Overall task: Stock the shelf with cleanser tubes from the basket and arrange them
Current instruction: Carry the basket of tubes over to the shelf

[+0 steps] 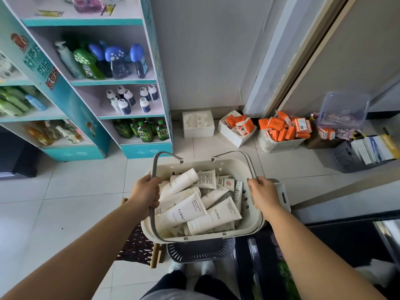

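Fingers on both sides are wrapped round a handle. Shelf unit at left: bottles only, no tubes that I can see. Left hand grips the left handle. Basket is held up short of the shelf, piled with cleanser tubes. Right hand grips the right handle. My read: stocking not started, everything left.

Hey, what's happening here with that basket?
A person holds a white basket facing a teal shelf unit, with the left grip and right grip each curled round a grey handle. The basket is piled with white cleanser tubes. Neither grip holds a tube; the shelves carry bottles.
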Demonstrator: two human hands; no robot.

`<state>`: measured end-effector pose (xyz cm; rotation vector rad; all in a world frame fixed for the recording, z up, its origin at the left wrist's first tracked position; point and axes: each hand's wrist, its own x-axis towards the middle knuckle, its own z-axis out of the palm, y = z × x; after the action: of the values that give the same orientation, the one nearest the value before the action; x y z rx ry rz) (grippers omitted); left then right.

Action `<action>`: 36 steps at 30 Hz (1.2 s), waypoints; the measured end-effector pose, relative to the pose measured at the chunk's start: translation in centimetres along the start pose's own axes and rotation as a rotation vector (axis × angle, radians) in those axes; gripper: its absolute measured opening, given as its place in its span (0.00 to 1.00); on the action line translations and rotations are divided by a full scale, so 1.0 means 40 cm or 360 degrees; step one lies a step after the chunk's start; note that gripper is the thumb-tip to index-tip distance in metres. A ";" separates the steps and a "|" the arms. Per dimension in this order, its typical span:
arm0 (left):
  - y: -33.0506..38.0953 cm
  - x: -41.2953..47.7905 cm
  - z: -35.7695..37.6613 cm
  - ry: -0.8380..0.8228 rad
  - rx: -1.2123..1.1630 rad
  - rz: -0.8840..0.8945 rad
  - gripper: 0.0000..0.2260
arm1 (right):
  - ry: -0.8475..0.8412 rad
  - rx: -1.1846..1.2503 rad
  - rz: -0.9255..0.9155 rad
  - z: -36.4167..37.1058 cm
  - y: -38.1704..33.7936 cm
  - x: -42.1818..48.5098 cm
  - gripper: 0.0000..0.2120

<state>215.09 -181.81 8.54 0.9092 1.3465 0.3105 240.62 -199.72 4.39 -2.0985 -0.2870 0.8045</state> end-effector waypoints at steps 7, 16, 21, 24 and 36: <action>-0.054 0.051 -0.065 0.0003 0.0020 0.0032 0.12 | 0.0014 -0.0073 0.0048 -0.003 0.023 0.011 0.10; -0.131 0.103 -0.113 0.0385 0.0521 0.0202 0.09 | 0.0249 -0.0292 0.0081 0.020 0.072 0.015 0.10; -0.124 0.104 -0.111 0.0507 0.0697 0.0283 0.12 | 0.0340 -0.0364 0.0120 0.018 0.055 0.015 0.11; -0.129 0.114 -0.119 0.0489 0.0736 0.0258 0.17 | 0.0375 -0.0603 0.0126 0.018 0.056 0.021 0.10; -0.074 0.117 0.012 0.0285 0.1157 0.0775 0.16 | -0.0030 -0.0907 -0.0544 0.196 -0.012 -0.067 0.11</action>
<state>215.81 -180.72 3.13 1.8656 1.4077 0.2763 233.60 -195.67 2.56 -2.4610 -0.9488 0.5768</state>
